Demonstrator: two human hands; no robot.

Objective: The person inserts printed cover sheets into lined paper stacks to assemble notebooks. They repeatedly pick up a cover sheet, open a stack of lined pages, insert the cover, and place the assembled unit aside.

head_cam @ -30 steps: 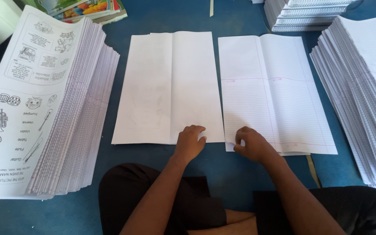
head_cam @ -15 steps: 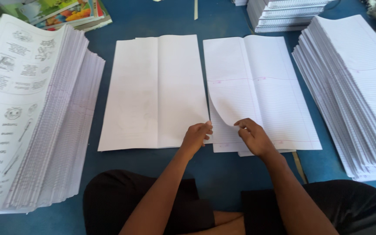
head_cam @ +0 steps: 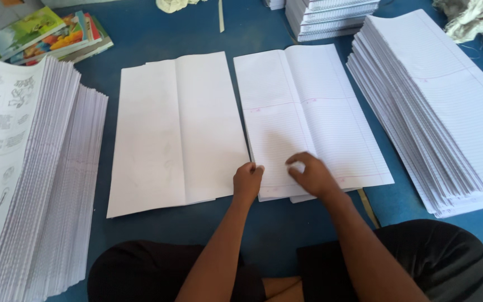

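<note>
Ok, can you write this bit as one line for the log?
left hand: gripping near edge of ruled sheets | right hand: fingers on same sheets | blank folded sheet: beside, untouched | surface: blue floor

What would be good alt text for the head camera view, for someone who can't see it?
A seated person's left hand and right hand rest on the near edge of a small stack of ruled sheets on a blue surface. A plain white folded sheet lies to its left, and tall paper stacks stand at both sides.
</note>
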